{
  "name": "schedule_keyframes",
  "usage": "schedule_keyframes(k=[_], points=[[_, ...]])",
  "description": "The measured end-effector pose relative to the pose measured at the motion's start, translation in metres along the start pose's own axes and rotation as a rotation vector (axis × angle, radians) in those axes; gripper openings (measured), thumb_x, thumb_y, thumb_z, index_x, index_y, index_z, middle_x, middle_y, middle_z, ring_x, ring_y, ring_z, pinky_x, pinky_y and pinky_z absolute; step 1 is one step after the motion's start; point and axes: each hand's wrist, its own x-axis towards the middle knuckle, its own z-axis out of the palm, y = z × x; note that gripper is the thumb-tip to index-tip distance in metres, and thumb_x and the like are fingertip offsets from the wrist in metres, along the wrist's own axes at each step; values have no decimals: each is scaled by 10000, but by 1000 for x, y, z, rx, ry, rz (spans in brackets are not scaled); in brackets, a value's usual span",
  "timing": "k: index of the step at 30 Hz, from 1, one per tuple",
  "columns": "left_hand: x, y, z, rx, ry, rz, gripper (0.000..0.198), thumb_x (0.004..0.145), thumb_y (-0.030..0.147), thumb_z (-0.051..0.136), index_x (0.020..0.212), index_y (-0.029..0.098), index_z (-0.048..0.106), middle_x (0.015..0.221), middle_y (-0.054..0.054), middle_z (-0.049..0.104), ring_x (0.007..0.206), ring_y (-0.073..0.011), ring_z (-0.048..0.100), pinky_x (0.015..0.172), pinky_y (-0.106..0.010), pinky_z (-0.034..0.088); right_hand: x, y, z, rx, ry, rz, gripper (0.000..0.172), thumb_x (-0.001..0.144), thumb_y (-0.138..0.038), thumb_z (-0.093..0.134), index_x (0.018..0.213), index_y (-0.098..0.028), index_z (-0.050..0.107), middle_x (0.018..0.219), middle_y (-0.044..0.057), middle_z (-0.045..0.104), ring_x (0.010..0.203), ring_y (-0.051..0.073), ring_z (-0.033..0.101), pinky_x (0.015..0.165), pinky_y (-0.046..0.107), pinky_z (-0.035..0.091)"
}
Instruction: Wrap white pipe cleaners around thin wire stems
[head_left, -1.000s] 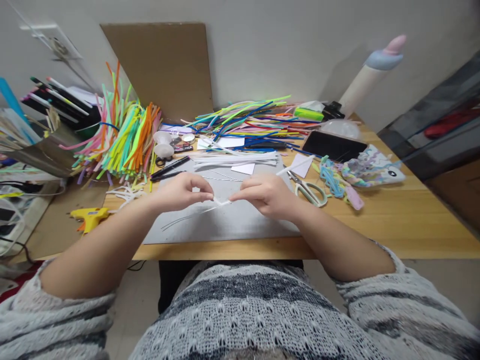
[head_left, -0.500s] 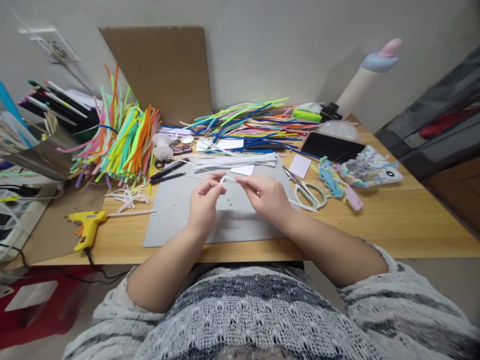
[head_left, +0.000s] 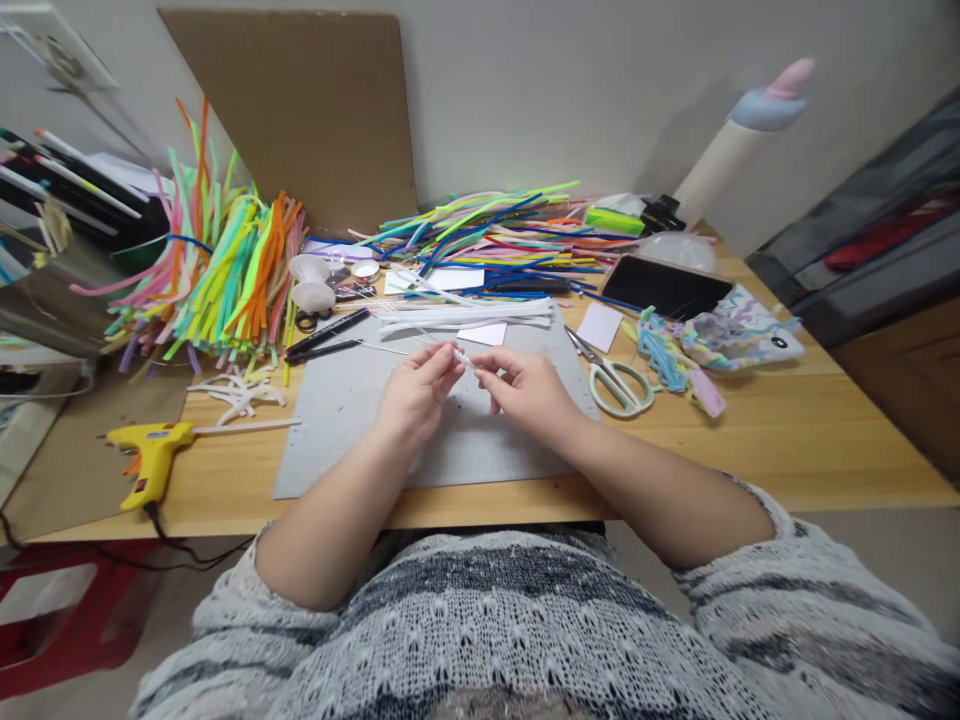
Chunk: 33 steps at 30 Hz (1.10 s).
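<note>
Over the grey cutting mat (head_left: 345, 420), both hands meet around a white pipe cleaner (head_left: 466, 360). My left hand (head_left: 416, 390) pinches one end of it between thumb and fingers. My right hand (head_left: 525, 390) grips its other side, with the fingertips a short way apart from the left ones. Thin wire-like stems stick out to the upper left of the left hand. Just beyond the hands lies a bundle of white pipe cleaners (head_left: 480, 318), and a white card (head_left: 482, 333) is partly under it.
Scissors (head_left: 619, 385) and a phone (head_left: 667, 290) lie to the right. A yellow glue gun (head_left: 154, 455) rests at the left, near white scraps (head_left: 240, 395). Colourful pipe cleaners (head_left: 232, 280) stand at the back left; more (head_left: 487, 235) lie along the wall. Black pens (head_left: 326, 337) lie left of the bundle.
My hands have drawn closer together, and the white pipe cleaner, bent in an angle before, now shows as a short piece between the fingertips. The view has shifted slightly.
</note>
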Motion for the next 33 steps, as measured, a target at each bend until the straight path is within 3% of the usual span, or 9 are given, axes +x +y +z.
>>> schedule_keyframes(k=[4,9,13,18,20,22,25,27,33], points=[[6,-1,-13,117,0,27,289,547,293,792,673,102,616,577,5,595,566,-67,570,612,-196,508,5,2,2,216,-130,199,258,812,-262,533,1051,-180,588,700,-28,602,394,64,548,369,181,393],[8,5,-19,162,74,50,326,535,318,794,706,122,597,730,-31,659,603,-98,609,556,-211,501,10,2,3,498,-405,488,226,840,-272,464,994,-148,575,501,-66,511,285,55,432,259,152,224],[9,7,-20,195,59,44,337,534,308,797,701,128,567,690,-20,651,592,-100,612,585,-232,519,7,5,6,397,-319,408,209,827,-290,490,938,-143,590,483,-72,492,280,53,400,284,166,206],[12,3,-22,248,91,51,351,519,324,801,665,129,548,587,-13,632,557,-105,611,610,-252,528,-1,9,8,-94,-90,-5,192,828,-289,511,815,-151,644,570,-21,563,496,80,497,486,198,353],[13,2,-22,248,95,41,361,505,324,806,654,127,544,576,-16,630,531,-106,604,596,-259,526,-2,8,8,-199,-42,-93,166,816,-260,523,764,-155,640,635,0,603,584,93,521,548,204,369],[13,2,-21,247,85,56,362,505,326,807,661,124,550,576,-18,630,519,-106,598,591,-263,522,0,7,8,-97,-103,18,154,815,-269,518,769,-157,613,587,-15,578,502,80,497,478,192,345],[11,3,-19,273,53,104,363,514,327,804,685,119,561,576,-18,628,518,-108,595,590,-268,515,5,6,8,296,-332,319,188,845,-328,461,872,-169,558,493,-61,513,318,63,416,317,176,239],[9,3,-18,284,23,110,360,521,328,799,686,118,558,566,-10,616,514,-105,586,583,-266,510,8,7,9,484,-423,415,215,857,-353,439,896,-170,545,466,-73,505,262,59,381,268,168,193],[6,-3,-16,243,8,121,357,490,251,807,693,131,540,704,6,619,560,-89,587,609,-257,509,7,9,14,499,-292,398,190,834,-323,503,839,-147,575,422,-81,500,238,41,382,244,135,198]])
